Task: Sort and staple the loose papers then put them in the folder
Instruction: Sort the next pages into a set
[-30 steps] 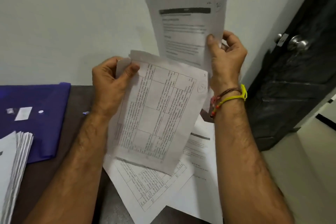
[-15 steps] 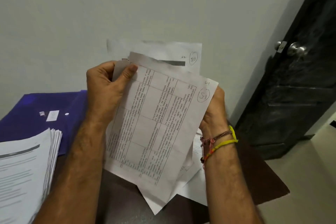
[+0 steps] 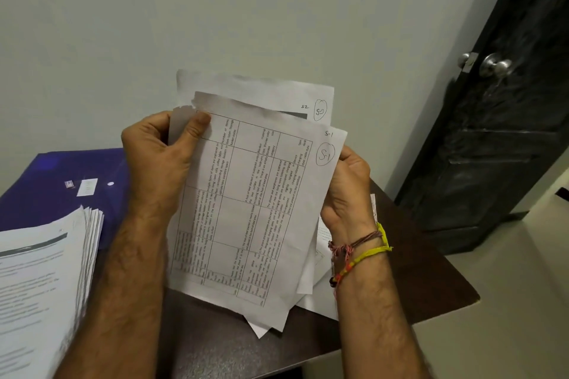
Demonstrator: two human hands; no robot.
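Observation:
I hold a small sheaf of loose papers (image 3: pixel 246 209) above the table with both hands. The front sheet carries a printed table and a circled "S-1" at its top right. Behind it a sheet marked "S2" (image 3: pixel 277 95) sticks up. My left hand (image 3: pixel 160 157) grips the sheaf's top left corner, thumb on the front sheet. My right hand (image 3: pixel 348 191) holds the right edge from behind, its fingers hidden by the paper. A blue folder (image 3: pixel 46 191) lies flat at the left. No stapler is in view.
A thick stack of printed papers (image 3: pixel 43 280) lies at the left front, partly on the folder. More loose sheets (image 3: pixel 320 301) lie on the dark brown table (image 3: pixel 425 280) under my hands. A black door with a metal knob (image 3: pixel 495 64) stands at the right.
My right hand brought the raised sheet down and tucked it behind the sheaf in my left hand. It now holds the sheaf's right edge. The view tilted lower.

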